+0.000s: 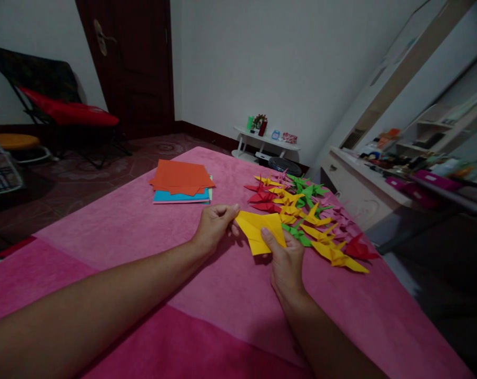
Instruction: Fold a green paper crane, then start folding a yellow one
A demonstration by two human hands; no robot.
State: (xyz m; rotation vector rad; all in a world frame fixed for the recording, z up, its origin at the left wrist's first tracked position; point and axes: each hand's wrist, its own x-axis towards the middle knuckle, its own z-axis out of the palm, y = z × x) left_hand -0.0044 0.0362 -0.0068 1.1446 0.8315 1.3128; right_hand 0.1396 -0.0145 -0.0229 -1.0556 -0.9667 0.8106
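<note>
A creased sheet of yellow origami paper (256,229) is held up between both hands, just above the pink cloth. My left hand (215,223) pinches its upper left corner between thumb and fingers. On the right side of the sheet, my right hand (288,258) grips it with the thumb on top and the fingers underneath. Folded paper cranes lie to the right, among them yellow cranes (289,200), red cranes (262,197) and green cranes (307,188). Pink cranes (343,218) sit behind these, partly hidden.
A stack of square paper, orange sheets (181,175) over blue ones (181,196), lies at the left on the pink cloth (136,231). Beyond are a low white shelf (266,139), a folding chair (65,105) and a dark door (136,63). A cluttered dresser (365,179) stands at the right.
</note>
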